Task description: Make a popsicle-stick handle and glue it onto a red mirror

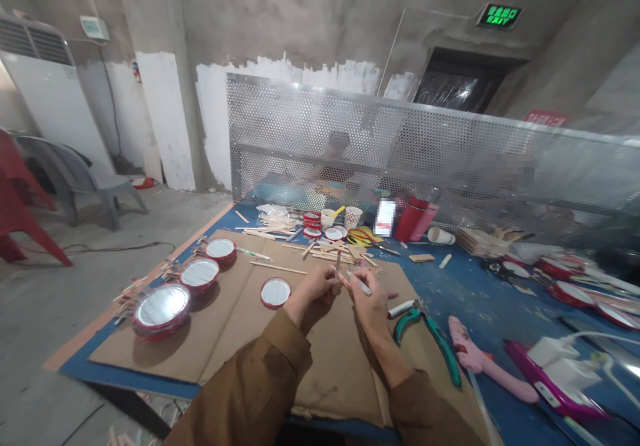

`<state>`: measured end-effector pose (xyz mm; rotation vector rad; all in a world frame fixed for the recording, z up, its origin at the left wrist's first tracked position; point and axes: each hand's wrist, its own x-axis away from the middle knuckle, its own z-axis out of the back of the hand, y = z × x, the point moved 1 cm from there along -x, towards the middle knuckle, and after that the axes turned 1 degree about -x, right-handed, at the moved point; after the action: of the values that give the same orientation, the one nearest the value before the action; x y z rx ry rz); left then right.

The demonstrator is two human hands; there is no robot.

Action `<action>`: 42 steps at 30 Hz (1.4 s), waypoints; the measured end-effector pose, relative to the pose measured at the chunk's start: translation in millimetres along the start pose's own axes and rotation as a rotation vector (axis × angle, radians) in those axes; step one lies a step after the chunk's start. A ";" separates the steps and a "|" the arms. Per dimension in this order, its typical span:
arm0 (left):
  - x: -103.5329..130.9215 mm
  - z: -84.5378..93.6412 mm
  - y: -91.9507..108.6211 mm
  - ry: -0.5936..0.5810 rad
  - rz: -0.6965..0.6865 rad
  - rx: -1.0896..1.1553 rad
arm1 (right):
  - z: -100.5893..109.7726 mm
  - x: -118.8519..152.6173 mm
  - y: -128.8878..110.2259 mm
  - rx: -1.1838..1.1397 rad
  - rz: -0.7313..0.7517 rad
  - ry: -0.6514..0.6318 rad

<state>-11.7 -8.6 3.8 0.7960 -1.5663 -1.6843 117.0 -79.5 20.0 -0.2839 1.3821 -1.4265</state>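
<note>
Over the middle of the cardboard, my left hand (318, 287) pinches a small brown-coloured wooden stick (339, 259) that stands nearly upright. Close beside it, my right hand (369, 303) is closed around a white marker pen (363, 287), angled toward the stick. Whether its tip touches the stick is too small to tell. Left of my left hand lies a round red-rimmed lid (275, 293), pale side up. Just beyond my hands, loose wooden sticks (327, 253) are scattered. A second white marker (401, 309) rests right of my right hand.
Green-handled pliers (440, 346), a pink glue gun (483, 359) and a purple power strip (550, 386) with cables lie to the right. Several red lids with sticks, one a shiny lid (163, 305), line the left edge. Cups, a red bottle (411, 218) and a perforated metal screen (320, 133) stand behind.
</note>
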 end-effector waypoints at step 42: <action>-0.6 -3.1 -2.2 0.053 0.009 0.052 | -1.9 2.3 -8.0 -0.081 0.088 -0.114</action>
<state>-9.0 -9.8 1.4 0.8524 -1.5807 -1.6087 110.5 -82.2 25.0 -0.3470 1.3439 -1.2648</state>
